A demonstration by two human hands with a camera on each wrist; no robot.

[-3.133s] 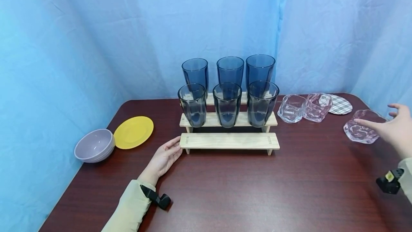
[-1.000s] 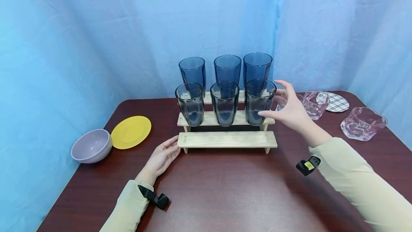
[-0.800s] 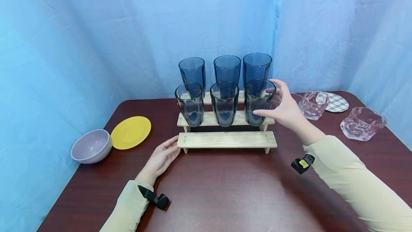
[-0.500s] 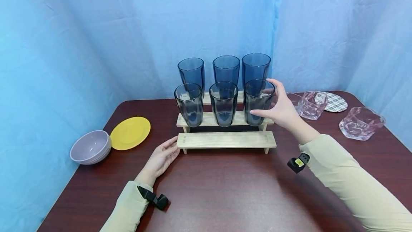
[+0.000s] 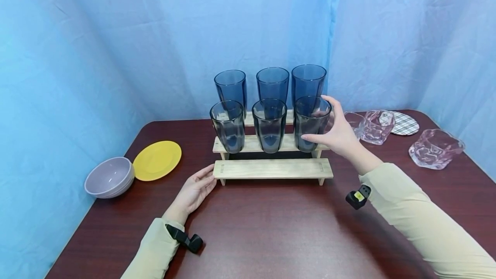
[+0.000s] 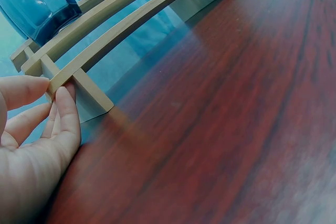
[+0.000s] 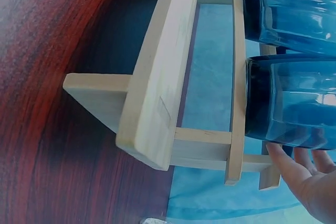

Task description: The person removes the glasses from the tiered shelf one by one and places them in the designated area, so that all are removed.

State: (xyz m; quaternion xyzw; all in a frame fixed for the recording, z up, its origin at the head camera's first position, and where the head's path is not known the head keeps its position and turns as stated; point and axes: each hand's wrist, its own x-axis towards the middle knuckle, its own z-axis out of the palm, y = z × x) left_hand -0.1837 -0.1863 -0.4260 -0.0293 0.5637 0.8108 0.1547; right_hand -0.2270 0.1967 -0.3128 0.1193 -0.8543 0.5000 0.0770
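Note:
A stepped wooden rack [image 5: 272, 168] holds dark blue-grey tumblers in two rows, three on its middle step and three on its top step. My right hand [image 5: 340, 134] grips the right-hand tumbler [image 5: 310, 124] of the front row, thumb across its front and index finger behind near the rim. That tumbler stands upright on the middle step. In the right wrist view, fingers [image 7: 294, 169] touch the tumbler's side. At the left end of the lowest step, my left hand [image 5: 195, 190] pinches the board; the left wrist view shows the thumb [image 6: 23, 88] above it and fingers beneath.
A yellow plate [image 5: 157, 160] and a lilac bowl [image 5: 110, 178] sit at the left. To the right stand two faceted glasses side by side, the pinkish one [image 5: 376, 128] by a checked round mat [image 5: 404, 123]. Another pink glass [image 5: 435, 150] stands near the right edge.
My right hand has left the far-right pink glass, moved left and closed around the right front tumbler. My left hand keeps its place on the rack.

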